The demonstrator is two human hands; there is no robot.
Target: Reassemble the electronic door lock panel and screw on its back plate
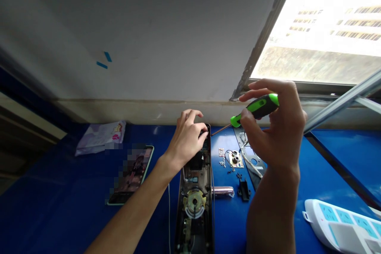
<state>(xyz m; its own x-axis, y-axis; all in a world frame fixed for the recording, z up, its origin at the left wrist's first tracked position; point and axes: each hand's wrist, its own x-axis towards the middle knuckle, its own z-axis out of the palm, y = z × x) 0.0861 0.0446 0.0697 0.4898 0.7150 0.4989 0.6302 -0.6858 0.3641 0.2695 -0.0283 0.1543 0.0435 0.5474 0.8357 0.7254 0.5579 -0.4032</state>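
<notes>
A long, narrow, dark speaker housing (207,178) lies open on the blue table, its inner parts showing, with a round speaker driver (195,203) toward the near end. My left hand (187,139) reaches to the far end of the housing. Its thumb and fingers are bent together there; whatever they pinch is hidden. In my right hand (276,123) is a green and black screwdriver (258,108), gripped by its handle above the table. The shaft slants down to the left, its tip close to the housing's far right edge.
Right of the housing lie small screws (222,162), a small circuit board (235,159), a black plastic bracket (244,190), a pink cylinder (223,191) and a dark panel (256,162) with cables. A phone (133,174) and a packet (101,137) sit left. A power strip (342,222) stands near right.
</notes>
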